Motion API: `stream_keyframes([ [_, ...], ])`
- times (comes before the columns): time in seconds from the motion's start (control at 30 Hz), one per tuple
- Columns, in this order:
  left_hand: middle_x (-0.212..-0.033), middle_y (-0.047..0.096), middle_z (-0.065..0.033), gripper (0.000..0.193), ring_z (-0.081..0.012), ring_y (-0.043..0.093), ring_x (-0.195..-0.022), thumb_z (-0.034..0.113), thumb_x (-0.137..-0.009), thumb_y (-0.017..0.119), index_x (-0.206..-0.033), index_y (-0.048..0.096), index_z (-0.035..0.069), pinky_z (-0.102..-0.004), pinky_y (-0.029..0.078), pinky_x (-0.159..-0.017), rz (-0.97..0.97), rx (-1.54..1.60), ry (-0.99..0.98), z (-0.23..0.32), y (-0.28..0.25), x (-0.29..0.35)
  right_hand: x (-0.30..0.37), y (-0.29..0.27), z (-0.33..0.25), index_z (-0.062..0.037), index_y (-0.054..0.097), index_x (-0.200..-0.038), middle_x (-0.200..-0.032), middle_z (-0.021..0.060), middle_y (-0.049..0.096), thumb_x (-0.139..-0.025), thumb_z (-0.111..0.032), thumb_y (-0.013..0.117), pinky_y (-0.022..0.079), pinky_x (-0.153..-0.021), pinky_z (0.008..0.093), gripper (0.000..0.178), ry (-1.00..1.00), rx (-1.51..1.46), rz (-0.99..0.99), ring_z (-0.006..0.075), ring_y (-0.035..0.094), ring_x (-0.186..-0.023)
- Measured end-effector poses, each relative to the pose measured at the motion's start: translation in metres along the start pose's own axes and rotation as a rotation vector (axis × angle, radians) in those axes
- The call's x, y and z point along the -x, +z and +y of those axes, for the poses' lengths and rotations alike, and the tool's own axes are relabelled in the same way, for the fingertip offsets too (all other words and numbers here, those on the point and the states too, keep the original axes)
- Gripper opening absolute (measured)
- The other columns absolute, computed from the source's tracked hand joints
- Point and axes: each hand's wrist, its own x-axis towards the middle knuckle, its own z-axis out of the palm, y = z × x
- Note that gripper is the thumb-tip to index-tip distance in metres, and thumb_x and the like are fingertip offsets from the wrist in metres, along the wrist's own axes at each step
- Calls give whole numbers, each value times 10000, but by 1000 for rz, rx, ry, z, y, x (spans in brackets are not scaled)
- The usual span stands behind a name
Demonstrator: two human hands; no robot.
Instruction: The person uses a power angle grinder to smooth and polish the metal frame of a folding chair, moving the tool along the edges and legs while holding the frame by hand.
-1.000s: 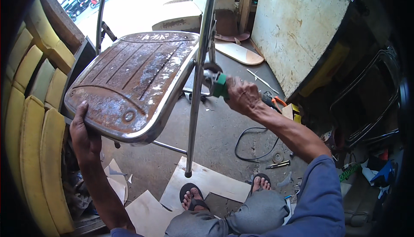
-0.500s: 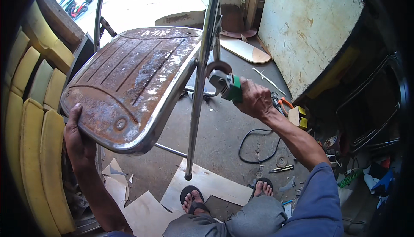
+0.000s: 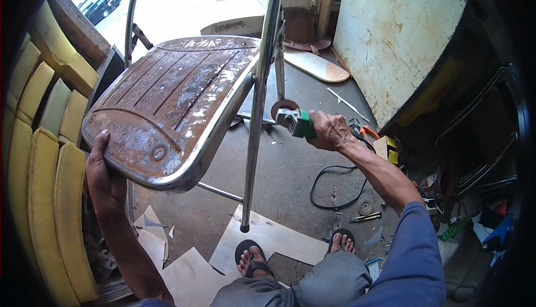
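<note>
A metal folding chair (image 3: 167,97) with a rusty, grooved seat and shiny tubular legs stands tilted before me. My left hand (image 3: 106,176) grips the seat's near left corner, thumb on top and fingers underneath, partly hidden. In my right hand (image 3: 330,131) is a green and silver angle grinder (image 3: 297,121), fingers wrapped round its body. Its brown disc (image 3: 282,108) is just right of the chair's front leg (image 3: 254,156); I cannot tell whether it touches the back leg behind.
Yellow cushions (image 3: 44,195) are stacked at the left. A large worn pale board (image 3: 396,39) leans at the upper right. Thin sheets (image 3: 268,237) lie by my feet. A black cord (image 3: 315,195), a spare disc (image 3: 365,207) and scraps lie on the floor at the right.
The angle grinder has dropped slightly and turned in my right hand, its disc lower than before. The chair's seat has shifted a little up and to the right, with my left hand still on it.
</note>
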Motion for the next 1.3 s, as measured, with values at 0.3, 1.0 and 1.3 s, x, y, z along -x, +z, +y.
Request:
stream_keyframes([
  [0.3, -1375, 606, -247, 528, -342, 634, -1238, 225, -1032, 597, -1445, 443, -67, -486, 503, -1098, 20, 31, -24, 4, 10, 11, -1, -37, 12, 15, 502, -1233, -886, 193, 658, -764, -307, 820, 586, -557, 445, 652, -35, -96, 306, 356, 721, -693],
  [1.0, -1350, 620, -260, 490, -349, 661, -1196, 200, -1033, 598, -1413, 457, -73, -494, 530, -1065, 47, 12, -5, 2, 1, 6, 4, -33, 16, -26, 498, -1206, -876, 206, 691, -802, -356, 784, 599, -611, 497, 595, 48, -209, 171, 393, 731, -723],
  [1.3, -1324, 637, -249, 474, -335, 673, -1177, 203, -1033, 597, -1402, 473, -69, -486, 542, -1048, 45, 33, 3, -3, -5, 4, 6, -41, -6, -17, 503, -1215, -895, 226, 700, -801, -347, 804, 586, -566, 467, 609, 81, -173, 139, 381, 729, -708],
])
